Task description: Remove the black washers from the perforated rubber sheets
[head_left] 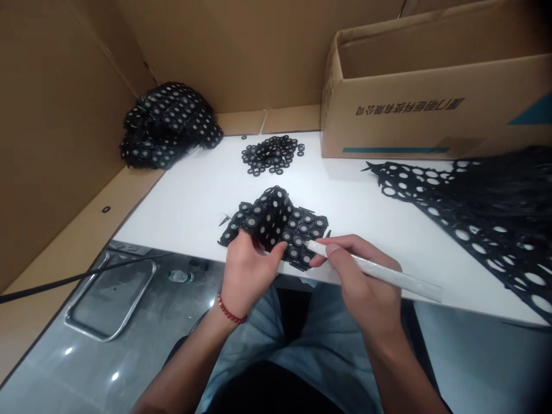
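A black rubber sheet of moulded rings [307, 225] lies near the front edge of the white table, its left part folded up. My left hand [250, 263], with a red bead bracelet at the wrist, is closed on the folded part, thumb toward the right. My right hand [366, 282] grips a white, flat pen-like tool [388, 275], whose tip touches or nearly touches the sheet's rings. What the tip does at the ring is too small to tell. Beyond the sheet sits a pile of loose black rings [273, 154].
A heap of uncut ring sheets [172, 123] stands at the back left. At the right lies a black punched-out web [466, 201], before a cardboard box [397, 126]. Cardboard walls [233, 52] enclose the white table [181, 201]. One stray ring [106, 209] rests on the left ledge.
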Available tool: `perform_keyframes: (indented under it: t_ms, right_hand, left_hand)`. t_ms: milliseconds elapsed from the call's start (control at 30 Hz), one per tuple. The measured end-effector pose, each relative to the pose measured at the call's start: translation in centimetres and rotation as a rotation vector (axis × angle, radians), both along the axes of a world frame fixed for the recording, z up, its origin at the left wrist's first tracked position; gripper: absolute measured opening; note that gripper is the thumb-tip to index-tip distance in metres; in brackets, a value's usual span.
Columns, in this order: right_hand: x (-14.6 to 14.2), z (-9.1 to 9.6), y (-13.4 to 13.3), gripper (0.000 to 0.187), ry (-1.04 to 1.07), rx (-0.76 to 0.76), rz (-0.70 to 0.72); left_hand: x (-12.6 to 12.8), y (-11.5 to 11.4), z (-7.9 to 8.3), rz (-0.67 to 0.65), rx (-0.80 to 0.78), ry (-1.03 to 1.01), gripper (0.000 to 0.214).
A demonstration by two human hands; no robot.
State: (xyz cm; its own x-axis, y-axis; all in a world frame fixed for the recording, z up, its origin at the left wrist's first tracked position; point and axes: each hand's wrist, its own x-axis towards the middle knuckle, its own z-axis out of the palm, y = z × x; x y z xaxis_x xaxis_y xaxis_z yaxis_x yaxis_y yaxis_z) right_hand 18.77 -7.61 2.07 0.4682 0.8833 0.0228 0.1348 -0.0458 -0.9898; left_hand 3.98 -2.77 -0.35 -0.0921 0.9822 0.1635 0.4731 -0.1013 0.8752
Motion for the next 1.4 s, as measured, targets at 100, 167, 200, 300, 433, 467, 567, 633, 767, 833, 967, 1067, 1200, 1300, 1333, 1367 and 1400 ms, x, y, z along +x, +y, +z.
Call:
perform_keyframes:
  t_ms: [100, 167, 200, 300, 433, 467, 567, 633, 767, 833, 967, 1067, 1200, 1300, 1333, 1367, 1400]
  right_hand:
    - [0.4, -0.3, 0.0, 0.015, -0.020, -0.004, 0.043]
    - [0.7, -0.5, 0.0, 0.015, -0.036, -0.001, 0.072]
    - [0.8, -0.7, 0.0, 0.015, -0.040, 0.004, 0.076]
    - [0.9, -0.8, 0.0, 0.015, -0.042, 0.012, 0.064]
    - [0.5, -0.6, -0.1, 0.015, -0.031, 0.022, 0.010]
    - [0.4, -0.4, -0.1, 0.015, -0.024, 0.025, -0.006]
    - [0.5, 0.0, -0.3, 0.015, -0.007, 0.015, -0.036]
    - [0.8, 0.1, -0.5, 0.015, -0.011, 0.006, -0.045]
    - [1.8, -0.2, -0.8, 0.013, 0.031, 0.028, -0.028]
    - [2.1, -0.4, -0.9, 0.013, 0.089, 0.061, 0.006]
    - [2.4, -0.5, -0.9, 0.014, 0.122, 0.108, 0.008]
    - [2.4, -0.6, -0.8, 0.014, 0.095, 0.140, 0.032]
    - [2.5, -0.7, -0.8, 0.013, 0.072, 0.158, 0.072]
    - [2.7, -0.9, -0.7, 0.012, 0.042, 0.146, 0.085]
    - [2.8, -1.0, -0.6, 0.011, 0.033, 0.146, 0.101]
    - [2.9, -1.0, -0.6, 0.011, 0.027, 0.149, 0.120]
    - [2.9, -1.1, -0.5, 0.011, 0.022, 0.153, 0.142]
  left_hand:
    - [-0.1, -0.3, 0.4, -0.048, 0.069, 0.206, 0.019]
    - [0.0, -0.2, 0.8, -0.092, 0.039, 0.250, 0.029]
    - [0.0, -0.2, 1.0, -0.123, 0.011, 0.262, 0.035]
    - [0.1, 0.0, 1.5, -0.207, -0.048, 0.268, 0.040]
    - [0.1, 0.1, 1.9, -0.206, -0.076, 0.243, 0.042]
    - [0.1, 0.1, 2.0, -0.202, -0.088, 0.256, 0.044]
    - [0.1, 0.3, 2.4, -0.211, -0.179, 0.289, 0.044]
    - [0.2, 0.5, 2.6, -0.195, -0.266, 0.207, 0.035]
    - [1.1, 0.8, 2.3, -0.135, -0.356, -0.204, 0.025]
    - [1.7, 0.8, 1.9, -0.153, -0.354, -0.477, 0.021]
    - [2.7, 0.6, 1.3, -0.197, -0.447, -0.822, 0.011]
    - [2.9, 0.4, 1.2, -0.167, -0.599, -0.832, 0.016]
    - [2.8, 0.5, 1.1, -0.174, -0.638, -0.833, 0.018]
    - [2.7, 0.7, 1.0, -0.197, -0.610, -0.869, 0.014]
    - [2.7, 0.8, 0.9, -0.210, -0.595, -0.878, 0.012]
    - [2.7, 0.9, 0.9, -0.227, -0.582, -0.883, 0.011]
    - [2.7, 0.9, 0.8, -0.241, -0.571, -0.887, 0.011]
